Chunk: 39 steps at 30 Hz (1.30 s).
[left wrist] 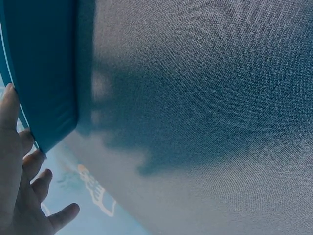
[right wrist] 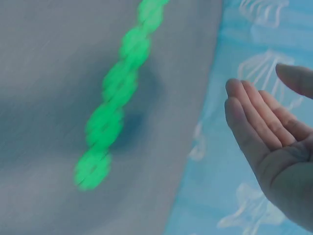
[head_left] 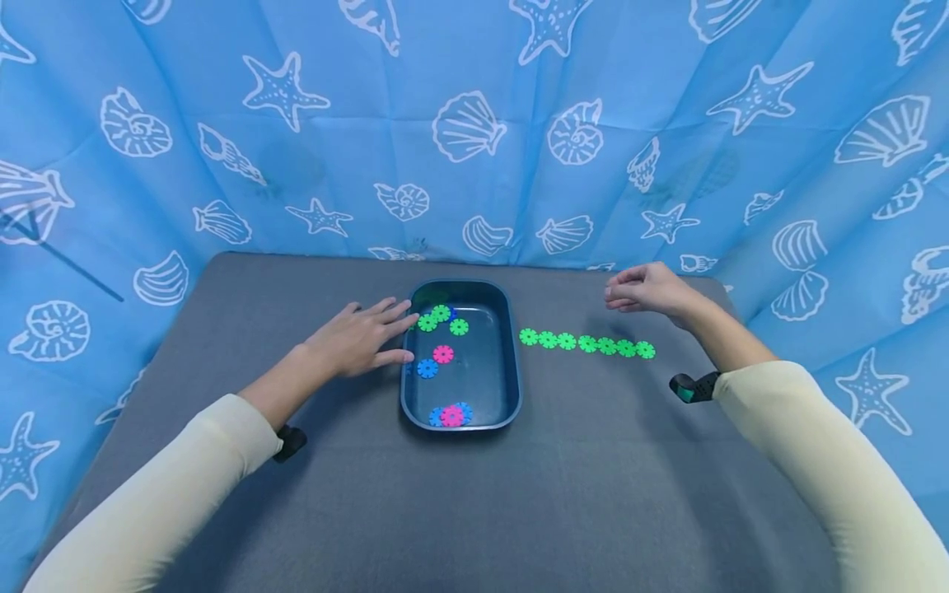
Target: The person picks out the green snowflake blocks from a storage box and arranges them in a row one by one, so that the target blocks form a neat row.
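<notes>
My left hand (head_left: pixel 363 338) lies at the left rim of a dark blue tray (head_left: pixel 515 362), fingers spread; in the left wrist view its fingertips are right at the rim (left wrist: pixel 24 115). Inside the tray are several notched plastic discs: green discs (head_left: pixel 459 327) toward the back, a pink disc (head_left: pixel 443 354) and a blue disc (head_left: pixel 427 368) at the left, and a pink disc (head_left: pixel 452 416) over blue ones near the front. My right hand (head_left: pixel 648 290) hovers beyond a row of green discs (head_left: pixel 587 344) right of the tray. Its palm (right wrist: pixel 293 166) holds nothing, fingers nearly straight and thumb apart.
A grey cloth (head_left: pixel 593 494) covers the table. Behind and around it hangs a blue curtain (head_left: pixel 415 91) with white shells and starfish. Black bands with small devices (head_left: pixel 693 387) sit at both wrists. The table's far edge runs close behind the tray.
</notes>
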Motion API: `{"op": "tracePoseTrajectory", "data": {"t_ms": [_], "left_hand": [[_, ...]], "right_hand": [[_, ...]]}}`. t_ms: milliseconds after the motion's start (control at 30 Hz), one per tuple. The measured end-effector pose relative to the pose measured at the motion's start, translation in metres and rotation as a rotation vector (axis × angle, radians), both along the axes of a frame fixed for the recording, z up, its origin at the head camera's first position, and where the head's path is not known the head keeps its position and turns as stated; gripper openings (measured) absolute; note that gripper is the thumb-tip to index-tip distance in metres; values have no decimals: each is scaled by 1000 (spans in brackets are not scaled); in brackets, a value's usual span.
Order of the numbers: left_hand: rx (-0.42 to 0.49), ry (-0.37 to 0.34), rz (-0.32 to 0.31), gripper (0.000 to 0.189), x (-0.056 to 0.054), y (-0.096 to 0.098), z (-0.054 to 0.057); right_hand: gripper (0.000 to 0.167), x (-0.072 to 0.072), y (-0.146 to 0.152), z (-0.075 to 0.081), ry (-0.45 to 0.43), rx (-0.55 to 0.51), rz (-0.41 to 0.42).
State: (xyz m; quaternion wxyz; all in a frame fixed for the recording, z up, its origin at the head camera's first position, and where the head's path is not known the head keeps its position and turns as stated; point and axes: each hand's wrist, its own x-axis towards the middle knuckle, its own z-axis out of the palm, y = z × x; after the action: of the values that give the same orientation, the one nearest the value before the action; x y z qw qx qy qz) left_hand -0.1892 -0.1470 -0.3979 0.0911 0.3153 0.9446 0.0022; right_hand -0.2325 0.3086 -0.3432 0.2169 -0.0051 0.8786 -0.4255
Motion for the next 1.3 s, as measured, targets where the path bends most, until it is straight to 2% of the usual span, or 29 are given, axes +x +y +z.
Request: {"op": "tracePoseTrajectory", "data": {"t_ms": [200,333,567,700,833,967,1200,1300], "left_hand": [[12,0,-7,75,1,-1,0],[18,1,-7,75,1,-1,0],[22,12,-13,75,0,-2,-3],[24,12,-17,75,0,-1,-4],[13,6,-6,75,0,-1,-3],[14,-6,0,75,0,-1,-2],[9,-14,0,75,0,-2,-2],[8,-14,1,75,0,-2,-2]], "right_hand": [[43,-12,-52,15,-3,-79,73],[41,-18,-85,18,-23,-145,122],[43,-23,-136,-4,-116,-222,183],[45,-23,-154,-18,-157,-224,212],[44,-23,-167,-29,-175,-230,207],[44,-24,-179,-38,-193,-196,203],[49,-24,-198,-42,-262,-111,187],[49,-25,-203,-46,-263,-82,182]]}}
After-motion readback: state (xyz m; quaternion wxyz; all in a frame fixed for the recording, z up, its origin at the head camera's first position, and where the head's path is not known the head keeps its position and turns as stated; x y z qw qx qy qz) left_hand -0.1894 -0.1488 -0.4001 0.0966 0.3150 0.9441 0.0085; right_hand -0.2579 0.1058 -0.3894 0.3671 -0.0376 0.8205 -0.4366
